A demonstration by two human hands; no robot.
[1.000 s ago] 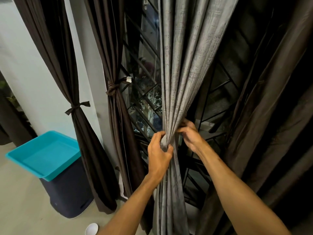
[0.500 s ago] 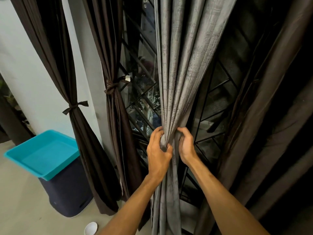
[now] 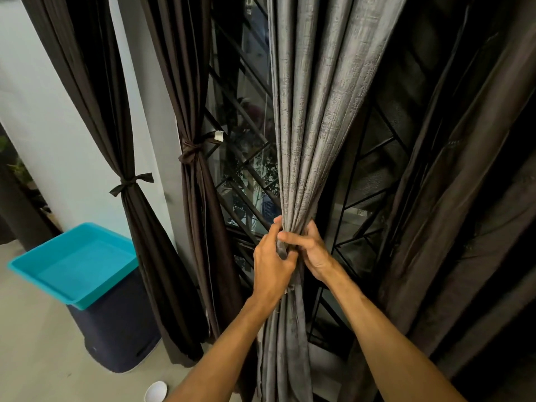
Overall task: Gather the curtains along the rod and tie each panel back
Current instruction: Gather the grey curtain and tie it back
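Observation:
A grey textured curtain panel [image 3: 316, 117] hangs in the middle, bunched into tight folds at waist height. My left hand [image 3: 269, 264] grips the bunch from the left. My right hand [image 3: 311, 250] wraps round it from the right, its fingers lying across the front over my left fingers. Whether a tie is in my hands is hidden. Two dark brown panels on the left are tied: one [image 3: 136, 227] with a bow [image 3: 132, 182], the other [image 3: 203, 233] with a knot [image 3: 190, 152] carrying a white tag.
A dark brown curtain [image 3: 452, 216] hangs loose on the right. Behind the panels is a window with a black metal grille [image 3: 240, 181]. A turquoise tray [image 3: 72, 265] sits on a dark bin [image 3: 116, 335] at the lower left. A small white dish [image 3: 156, 391] lies on the floor.
My right hand has come round from the back right of the grey bunch to its front, now overlapping my left fingers. My left hand keeps its grip.

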